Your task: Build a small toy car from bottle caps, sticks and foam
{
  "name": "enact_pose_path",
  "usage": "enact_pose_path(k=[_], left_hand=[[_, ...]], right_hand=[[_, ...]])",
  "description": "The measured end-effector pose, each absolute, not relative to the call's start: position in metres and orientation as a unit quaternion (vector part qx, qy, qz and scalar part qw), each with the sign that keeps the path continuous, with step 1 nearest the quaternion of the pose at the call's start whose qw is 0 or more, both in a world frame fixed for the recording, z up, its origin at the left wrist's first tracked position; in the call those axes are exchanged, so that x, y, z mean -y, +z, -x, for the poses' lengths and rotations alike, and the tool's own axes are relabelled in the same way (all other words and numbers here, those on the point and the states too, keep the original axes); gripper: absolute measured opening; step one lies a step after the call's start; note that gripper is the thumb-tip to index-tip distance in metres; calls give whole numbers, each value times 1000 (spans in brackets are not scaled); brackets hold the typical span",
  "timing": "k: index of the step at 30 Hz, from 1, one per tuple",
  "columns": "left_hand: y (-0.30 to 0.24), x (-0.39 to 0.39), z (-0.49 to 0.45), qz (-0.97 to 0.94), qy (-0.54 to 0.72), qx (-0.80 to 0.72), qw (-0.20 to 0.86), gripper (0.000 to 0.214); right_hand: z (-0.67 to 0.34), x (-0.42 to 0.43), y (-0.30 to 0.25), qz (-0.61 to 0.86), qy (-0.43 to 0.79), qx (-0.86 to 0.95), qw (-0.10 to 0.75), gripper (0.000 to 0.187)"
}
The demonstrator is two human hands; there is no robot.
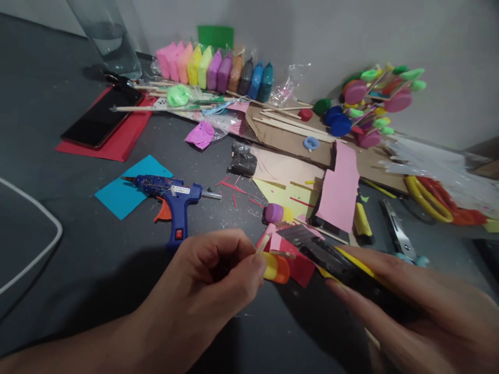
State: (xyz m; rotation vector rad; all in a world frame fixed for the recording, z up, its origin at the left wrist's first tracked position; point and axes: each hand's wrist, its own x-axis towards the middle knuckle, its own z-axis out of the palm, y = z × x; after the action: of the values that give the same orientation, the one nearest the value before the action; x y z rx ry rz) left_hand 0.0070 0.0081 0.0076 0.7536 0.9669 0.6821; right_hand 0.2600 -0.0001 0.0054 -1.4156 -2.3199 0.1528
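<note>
My left hand [218, 280] is closed in a pinch on a short wooden stick [264, 243], whose end pokes up between thumb and fingers. Right at those fingertips is a yellow and orange clay piece [277, 267]; whether the hand holds it or it lies behind, I cannot tell. A black and yellow utility knife [335, 259] is gripped in my right hand [413, 296]. Its blade is out and points left, close to the stick. Beneath the blade lie red and pink paper scraps [298, 265], with a purple and yellow clay piece [277, 213] just beyond.
A blue glue gun [177, 200] rests partly on blue paper [134, 182] at left. Scissors [397, 228] and a yellow marker-like tool [362, 221] lie at right. Clay packets [214, 70], wooden sticks [288, 124] on cardboard and a water bottle [111, 44] stand farther back.
</note>
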Motion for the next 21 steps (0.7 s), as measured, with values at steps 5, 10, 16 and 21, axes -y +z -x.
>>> enact_pose_path(k=[5, 10, 16, 21], left_hand=[[10, -9, -8, -347, 312, -444, 765, 35], [10, -8, -8, -338, 311, -452, 764, 32], [9, -7, -7, -338, 316, -443, 767, 32], [10, -7, -7, -339, 310, -447, 768, 33]], right_hand=[[-258, -2, 6, 499, 53, 841, 203, 23], [-261, 0, 4, 498, 84, 838, 207, 17], [-263, 2, 3, 505, 48, 838, 199, 22], [-261, -1, 3, 506, 49, 835, 209, 20]])
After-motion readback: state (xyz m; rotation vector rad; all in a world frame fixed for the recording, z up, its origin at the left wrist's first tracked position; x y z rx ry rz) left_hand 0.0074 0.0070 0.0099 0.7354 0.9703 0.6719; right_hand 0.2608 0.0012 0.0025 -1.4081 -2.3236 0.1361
